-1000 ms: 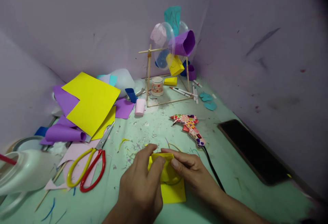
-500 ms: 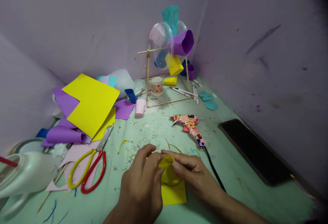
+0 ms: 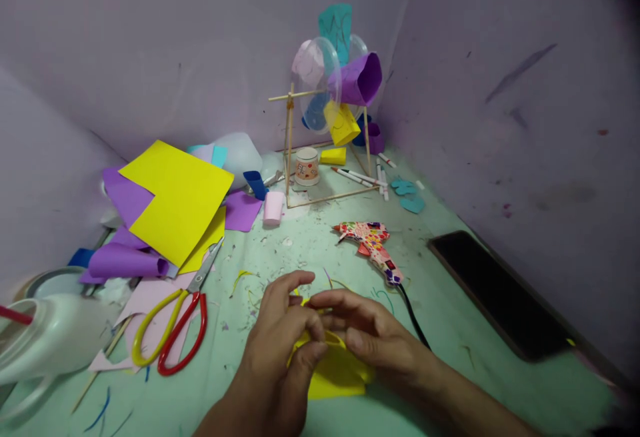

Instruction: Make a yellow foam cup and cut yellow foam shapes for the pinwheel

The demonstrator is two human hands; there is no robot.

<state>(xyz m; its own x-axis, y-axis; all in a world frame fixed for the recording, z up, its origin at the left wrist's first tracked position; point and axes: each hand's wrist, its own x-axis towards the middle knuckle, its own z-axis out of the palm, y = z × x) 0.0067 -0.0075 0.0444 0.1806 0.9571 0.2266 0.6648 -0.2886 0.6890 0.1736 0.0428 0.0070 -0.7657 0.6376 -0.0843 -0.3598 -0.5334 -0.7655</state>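
So the yellow piece (image 3: 337,375) sits at the lower center of the frame, just above the pale green tabletop (image 3: 240,390) or touching it, can't tell which. Both hands are on it: the left hand (image 3: 280,347) grips its left side between thumb and curled fingers, and the right hand (image 3: 393,340) has its thumb by the rim with the fingers arched over the far side. Exactly where the fingertips press is hidden, tbh.

Looks to me like the step is bending this stuff into a rounded form. My two cents: light, even pressure from both sides, edges lined up before pinching any seam, and thumbs off the middle so the curve doesn't crease. Squeeze too hard and I'd expect the mouth to go flat. If glue goes on, the glue gun (image 3: 371,243) is right of center, within easy reach, and hot-tip caution applies.

Direction-wise, the curved rim is toward the top of the frame, and a flatter part ends in a nearly level edge toward the bottom. I'd guess the long axis runs roughly top to bottom, leaning away from the viewer, but the hands cover too much to swear to it.
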